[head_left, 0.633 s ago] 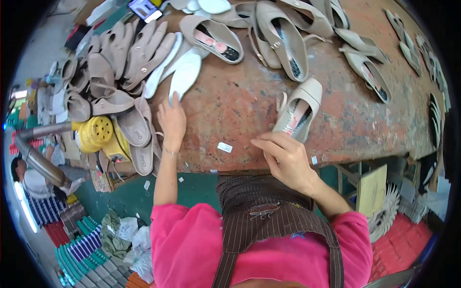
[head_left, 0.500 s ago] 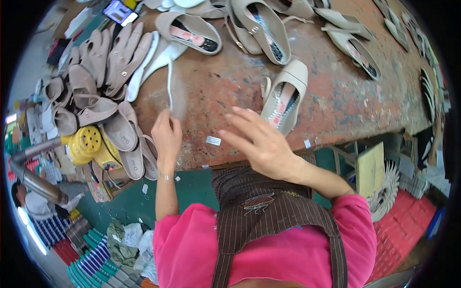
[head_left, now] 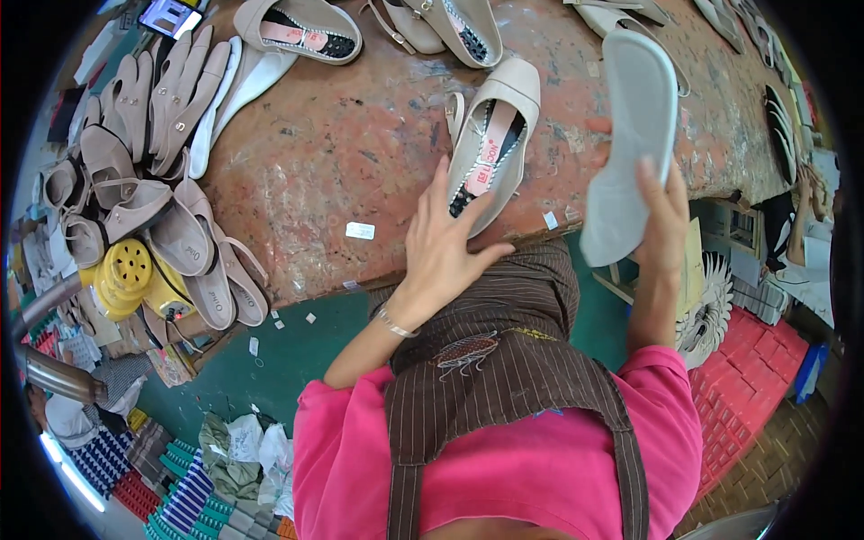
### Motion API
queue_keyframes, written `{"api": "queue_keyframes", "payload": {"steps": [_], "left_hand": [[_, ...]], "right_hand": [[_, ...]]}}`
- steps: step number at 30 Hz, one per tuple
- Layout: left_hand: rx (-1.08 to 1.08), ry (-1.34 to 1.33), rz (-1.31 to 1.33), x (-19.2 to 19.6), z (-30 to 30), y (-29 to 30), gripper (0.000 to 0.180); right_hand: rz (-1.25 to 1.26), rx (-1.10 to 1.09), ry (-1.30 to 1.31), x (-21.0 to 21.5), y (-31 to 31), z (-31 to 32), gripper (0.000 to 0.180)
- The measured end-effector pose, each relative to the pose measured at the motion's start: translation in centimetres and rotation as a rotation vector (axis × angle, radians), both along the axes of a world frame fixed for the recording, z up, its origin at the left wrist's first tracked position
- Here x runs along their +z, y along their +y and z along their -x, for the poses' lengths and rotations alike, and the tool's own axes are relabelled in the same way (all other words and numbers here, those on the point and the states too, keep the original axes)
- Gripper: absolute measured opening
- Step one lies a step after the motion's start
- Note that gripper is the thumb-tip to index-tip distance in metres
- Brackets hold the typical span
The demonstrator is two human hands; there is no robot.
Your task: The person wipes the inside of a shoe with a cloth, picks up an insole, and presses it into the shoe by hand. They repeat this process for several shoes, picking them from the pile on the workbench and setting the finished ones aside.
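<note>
A pale grey insole with a white rim (head_left: 634,117) is in my right hand (head_left: 661,211), raised over the bench's front edge at the right. My right fingers are closed around its narrower middle, some hidden behind it. My left hand (head_left: 441,256) lies at the heel end of a beige slingback shoe (head_left: 515,85), fingers stretched along its left side and thumb spread apart. The shoe rests on the worn wooden bench (head_left: 297,193), toe pointing away, with a pink label strip showing inside.
Finished beige shoes (head_left: 211,301) and stacked uppers (head_left: 184,99) crowd the left side beside a yellow round-headed device (head_left: 129,267). White insoles (head_left: 247,90) lie near them. More shoes (head_left: 297,31) line the back. A small white tag (head_left: 360,230) sits on the bench. Red crates (head_left: 751,387) stand at lower right.
The insole has gone from my left hand to my right hand and moved far right. My left hand has come right to the shoe's heel. The view has shifted slightly.
</note>
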State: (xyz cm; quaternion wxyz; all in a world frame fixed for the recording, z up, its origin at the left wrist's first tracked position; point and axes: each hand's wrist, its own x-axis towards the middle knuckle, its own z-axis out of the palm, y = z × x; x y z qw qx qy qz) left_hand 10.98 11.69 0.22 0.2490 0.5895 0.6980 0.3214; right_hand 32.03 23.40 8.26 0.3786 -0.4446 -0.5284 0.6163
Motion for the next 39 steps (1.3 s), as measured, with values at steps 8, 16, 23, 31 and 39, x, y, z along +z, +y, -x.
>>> {"api": "queue_keyframes", "payload": {"steps": [8, 16, 23, 31, 39], "left_hand": [[-0.06, 0.035, -0.008, -0.8, 11.1, -3.2, 0.012], [0.506, -0.356, 0.129, -2.9, 11.1, -7.3, 0.064], [0.614, -0.578, -0.006, -4.7, 10.0, -6.5, 0.048], [0.779, -0.56, 0.032, -4.9, 10.2, -4.0, 0.021], [0.711, -0.388, 0.049, -4.7, 10.7, -3.4, 0.015]], "right_hand": [[-0.643, 0.264, -0.518, -2.5, -0.1, 1.9, 0.041], [-0.832, 0.614, -0.408, -9.0, -2.0, 12.0, 0.032], [-0.766, 0.655, -0.351, -10.8, -3.3, 15.7, 0.024], [-0.804, 0.683, -0.495, -11.1, -3.8, 16.6, 0.017], [-1.039, 0.916, -0.412, -12.0, -3.9, 17.3, 0.037]]}}
